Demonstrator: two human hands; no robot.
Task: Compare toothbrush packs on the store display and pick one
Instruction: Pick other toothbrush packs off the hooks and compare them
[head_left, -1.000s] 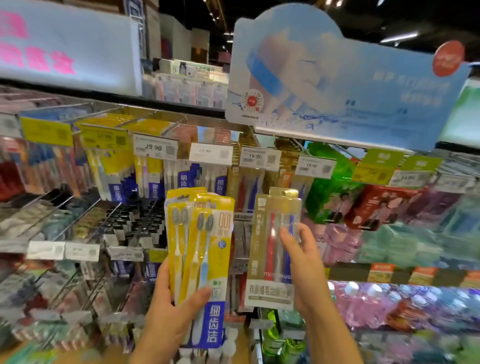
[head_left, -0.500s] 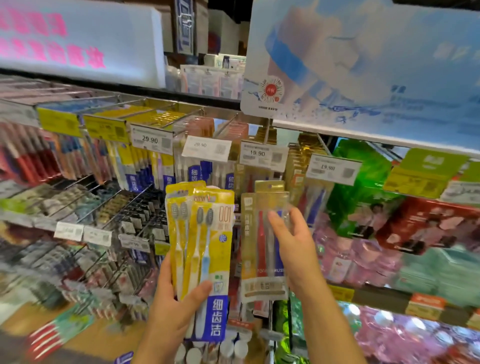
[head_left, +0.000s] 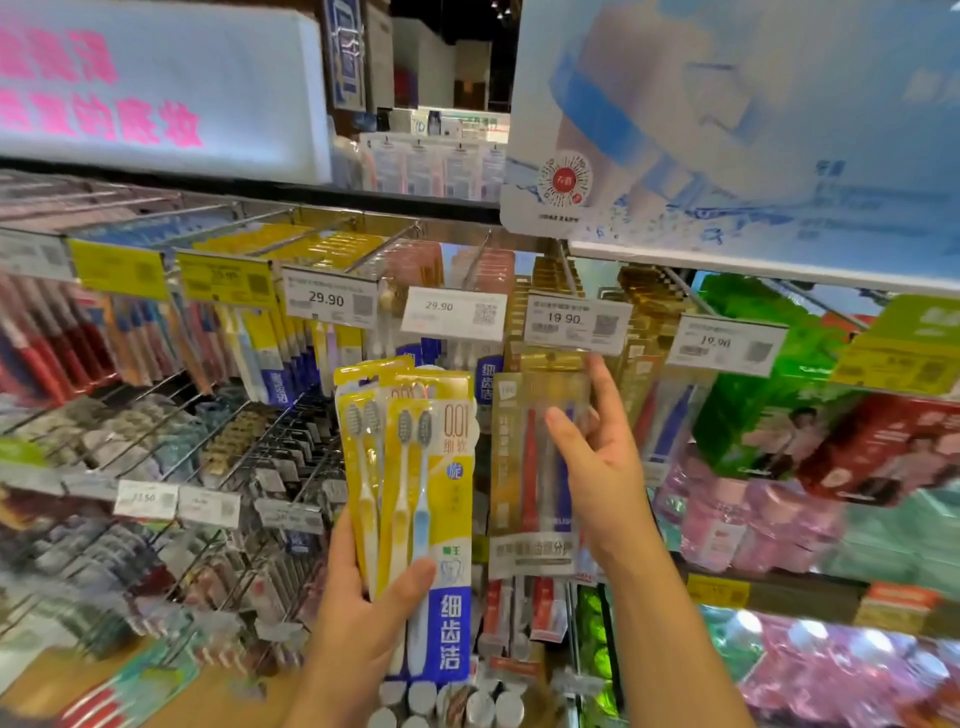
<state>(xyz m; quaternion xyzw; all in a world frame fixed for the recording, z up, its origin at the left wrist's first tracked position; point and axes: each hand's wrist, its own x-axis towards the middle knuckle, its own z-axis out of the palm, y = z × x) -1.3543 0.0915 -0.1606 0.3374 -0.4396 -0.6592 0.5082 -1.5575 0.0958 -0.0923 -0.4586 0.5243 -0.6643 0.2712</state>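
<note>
Though partly behind right hand (head_left: 597, 467), gold pack (head_left: 519, 467).

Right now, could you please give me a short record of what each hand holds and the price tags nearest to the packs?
left hand: grips the yellow toothbrush packs near their lower end, thumb across the front
yellow packs: at least two, overlapped, upright
right hand: holds the gold toothbrush pack, raised at the hanging gold packs
tag above gold pack: 19.90 tag
tag above yellow packs: 29.90 tag
</note>
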